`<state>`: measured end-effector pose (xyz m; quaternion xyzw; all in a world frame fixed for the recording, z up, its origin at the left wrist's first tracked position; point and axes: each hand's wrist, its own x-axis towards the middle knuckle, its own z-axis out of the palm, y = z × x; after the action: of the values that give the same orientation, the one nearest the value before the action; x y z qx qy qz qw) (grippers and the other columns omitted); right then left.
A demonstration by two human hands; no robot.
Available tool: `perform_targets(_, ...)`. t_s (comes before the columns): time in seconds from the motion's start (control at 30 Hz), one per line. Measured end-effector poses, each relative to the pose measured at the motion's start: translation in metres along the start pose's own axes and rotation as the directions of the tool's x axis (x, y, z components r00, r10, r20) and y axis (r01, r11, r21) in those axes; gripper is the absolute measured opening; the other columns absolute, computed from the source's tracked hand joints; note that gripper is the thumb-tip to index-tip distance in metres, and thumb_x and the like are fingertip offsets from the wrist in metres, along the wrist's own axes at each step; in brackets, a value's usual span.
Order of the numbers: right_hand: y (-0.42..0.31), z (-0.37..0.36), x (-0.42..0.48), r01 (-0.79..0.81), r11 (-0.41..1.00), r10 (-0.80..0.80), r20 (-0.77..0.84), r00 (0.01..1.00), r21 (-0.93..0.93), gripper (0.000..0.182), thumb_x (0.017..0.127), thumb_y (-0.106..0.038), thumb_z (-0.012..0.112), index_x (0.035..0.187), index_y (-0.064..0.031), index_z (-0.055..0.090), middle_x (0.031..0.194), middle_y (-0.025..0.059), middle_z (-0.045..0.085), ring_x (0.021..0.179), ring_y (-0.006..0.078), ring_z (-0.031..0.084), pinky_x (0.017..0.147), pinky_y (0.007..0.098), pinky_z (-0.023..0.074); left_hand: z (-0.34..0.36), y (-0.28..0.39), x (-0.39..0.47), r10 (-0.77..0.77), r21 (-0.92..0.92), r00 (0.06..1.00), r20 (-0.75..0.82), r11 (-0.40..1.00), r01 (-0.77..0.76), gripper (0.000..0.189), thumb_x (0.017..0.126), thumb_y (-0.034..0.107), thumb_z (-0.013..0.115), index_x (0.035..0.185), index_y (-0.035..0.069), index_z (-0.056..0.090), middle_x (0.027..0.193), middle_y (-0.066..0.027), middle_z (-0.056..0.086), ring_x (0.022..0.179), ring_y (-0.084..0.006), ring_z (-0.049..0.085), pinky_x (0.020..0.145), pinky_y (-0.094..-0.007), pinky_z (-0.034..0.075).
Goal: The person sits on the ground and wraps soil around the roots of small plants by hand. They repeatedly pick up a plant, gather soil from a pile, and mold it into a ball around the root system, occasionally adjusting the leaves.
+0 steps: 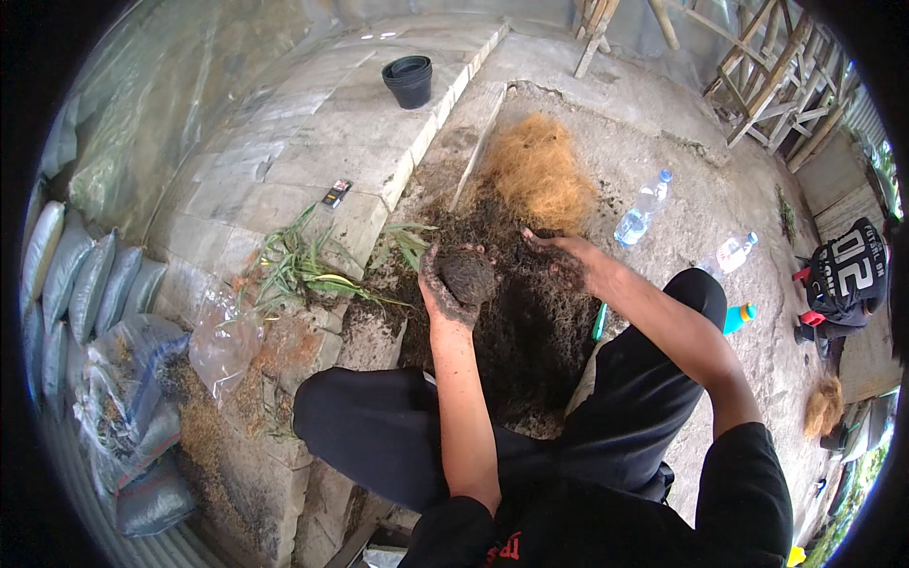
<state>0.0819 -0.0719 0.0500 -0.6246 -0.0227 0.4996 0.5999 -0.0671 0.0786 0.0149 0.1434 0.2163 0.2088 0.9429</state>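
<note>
My left hand (447,291) is cupped around a rounded clump of dark soil (465,277), with its fingertips showing at the far edge. To the right, my right hand (564,259) is over the soil heap, thumb apart from its dirt-covered fingers; no solid thing shows in it. Between my legs spreads a heap of dark, fibrous soil (525,348). A mound of loose orange-brown coconut fibre (540,170) lies just beyond both hands. Cut green leaves (302,270) lie left of my left hand.
Nested black plastic pots (408,82) stand on the raised slab. Plastic bottles (643,209) and a teal bottle (740,317) lie to the right. Filled bags (92,277) and a clear plastic bag (224,341) are at left. Another person (845,277) is at far right.
</note>
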Motion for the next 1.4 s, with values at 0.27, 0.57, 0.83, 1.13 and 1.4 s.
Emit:
perform_targets(0.27, 0.004, -0.015, 0.006, 0.213, 0.913, -0.322, 0.296, 0.899, 0.347, 0.047, 0.09, -0.037, 0.056, 0.125, -0.0058, 0.05, 0.127, 0.007, 0.051, 0.107, 0.0199, 0.057, 0.086, 0.0358, 0.0516, 0.015, -0.014, -0.001, -0.138, 0.053, 0.983, 0.122, 0.99, 0.133, 0.079, 0.075, 0.075, 0.037, 0.099, 0.005, 0.063, 0.092, -0.0125, 0.065, 0.084, -0.037, 0.062, 0.069, -0.0545, 0.048)
perform_targets(0.57, 0.003, 0.044, -0.018, 0.647, 0.762, -0.632, -0.252, 0.733, -0.029, 0.05, 0.094, -0.035, 0.05, 0.127, 0.0016, 0.046, 0.122, 0.0101, 0.055, 0.11, 0.0267, 0.054, 0.092, 0.0381, 0.0441, 0.012, -0.027, 0.001, -0.13, 0.089, 0.979, 0.156, 0.989, 0.117, 0.078, 0.081, 0.072, 0.031, 0.114, 0.007, 0.059, 0.109, -0.0113, 0.062, 0.094, -0.0327, 0.06, 0.077, -0.0504, 0.048)
perform_targets(0.83, 0.038, 0.049, -0.016, 0.664, -0.497, -0.561, 0.79, 0.245, -0.559, 0.045, 0.085, -0.03, 0.057, 0.118, 0.0004, 0.052, 0.119, 0.0179, 0.052, 0.115, 0.036, 0.047, 0.097, 0.0466, 0.0381, -0.014, -0.04, 0.013, 0.05, -0.082, 0.977, 0.208, 0.996, -0.034, 0.045, 0.092, 0.048, 0.042, 0.115, 0.012, 0.055, 0.103, -0.0081, 0.06, 0.094, -0.0238, 0.059, 0.081, -0.0395, 0.051)
perform_targets(1.13, 0.022, 0.048, -0.011, 0.768, -0.37, -0.541, 0.793, 0.28, -0.523, 0.061, 0.085, -0.032, 0.057, 0.134, -0.0014, 0.038, 0.138, 0.0216, 0.036, 0.13, 0.0391, 0.032, 0.108, 0.0492, 0.0242, 0.003, -0.034, 0.006, 0.142, -0.128, 0.983, 0.114, 0.984, -0.127, 0.039, 0.095, 0.039, 0.039, 0.111, 0.008, 0.055, 0.104, -0.0075, 0.061, 0.094, -0.022, 0.059, 0.082, -0.0358, 0.049)
perform_targets(1.4, 0.018, 0.037, -0.012, 0.718, -0.423, -0.644, 0.741, 0.192, -0.553, 0.051, 0.085, -0.025, 0.058, 0.129, -0.0017, 0.044, 0.135, 0.0204, 0.04, 0.128, 0.0364, 0.036, 0.105, 0.0475, 0.03, 0.003, -0.042, 0.008, 0.166, -0.05, 0.968, 0.19, 0.986, -0.16, 0.046, 0.095, 0.04, 0.031, 0.117, 0.006, 0.053, 0.111, -0.0098, 0.06, 0.098, -0.0238, 0.059, 0.085, -0.0362, 0.049)
